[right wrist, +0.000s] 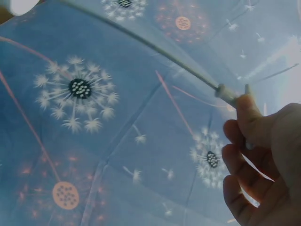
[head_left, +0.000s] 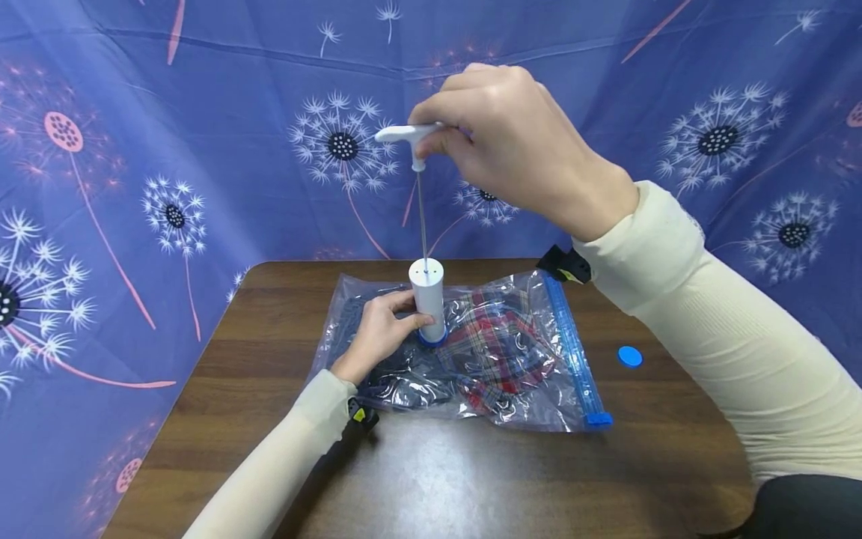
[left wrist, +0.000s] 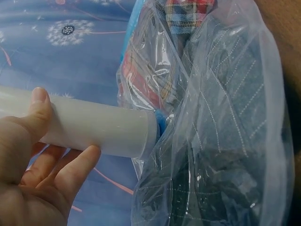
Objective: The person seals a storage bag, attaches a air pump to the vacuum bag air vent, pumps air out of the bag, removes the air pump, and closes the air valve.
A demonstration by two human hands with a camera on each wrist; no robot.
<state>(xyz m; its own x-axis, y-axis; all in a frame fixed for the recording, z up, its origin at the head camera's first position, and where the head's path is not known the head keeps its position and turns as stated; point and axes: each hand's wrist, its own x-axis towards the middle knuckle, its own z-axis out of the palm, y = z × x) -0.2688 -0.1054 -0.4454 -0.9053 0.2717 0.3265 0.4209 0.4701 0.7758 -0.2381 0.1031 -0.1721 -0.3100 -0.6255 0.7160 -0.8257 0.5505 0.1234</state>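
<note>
A white hand pump [head_left: 429,299] stands upright on a clear vacuum storage bag [head_left: 404,389], its foot at a blue valve [head_left: 432,338]. My left hand [head_left: 384,326] grips the pump's barrel low down, thumb and fingers around it in the left wrist view. High above, my right hand [head_left: 498,120] holds the white T-shaped handle [head_left: 404,134], with the thin metal rod [head_left: 422,217] drawn far out of the barrel. Inside the bag lie red plaid cloth [head_left: 498,344] and dark stitched cloth [left wrist: 230,99].
A blue round cap [head_left: 629,356] lies on the wooden table [head_left: 269,359] right of the bag. Along the bag's right side runs a blue zip strip with a slider [head_left: 598,419]. Behind the table hangs a blue dandelion-print cloth [head_left: 256,150].
</note>
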